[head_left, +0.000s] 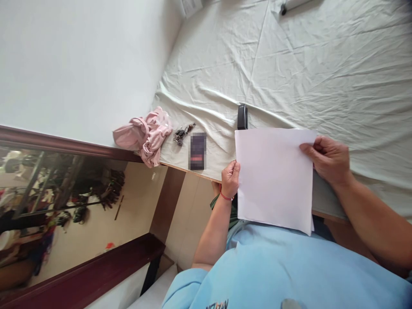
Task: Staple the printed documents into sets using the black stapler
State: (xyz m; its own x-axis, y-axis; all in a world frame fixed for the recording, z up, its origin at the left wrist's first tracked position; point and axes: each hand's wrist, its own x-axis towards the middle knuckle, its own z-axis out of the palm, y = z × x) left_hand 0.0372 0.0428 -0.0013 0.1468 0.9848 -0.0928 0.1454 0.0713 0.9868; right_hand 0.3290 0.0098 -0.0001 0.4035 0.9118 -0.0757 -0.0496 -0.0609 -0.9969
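Observation:
White paper sheets (275, 178) are held up in front of my blue shirt, over the front edge of the cloth-covered table (289, 77). My left hand (231, 178), with a red string at the wrist, pinches their left edge. On the opposite side my right hand (330, 159) grips near the upper right corner, thumb on top. A second sheet peeks out at the lower right corner. Just beyond the top edge of the paper lies a black stapler-like object (242, 116), its near end hidden behind the sheets.
Left of the paper lie a dark, pixelated rectangular item (197, 151), a bunch of keys (183, 134) and a crumpled pink cloth (146, 135). A white wall and a maroon-framed opening border the left. A white object with a black tip (298, 4) is at the top.

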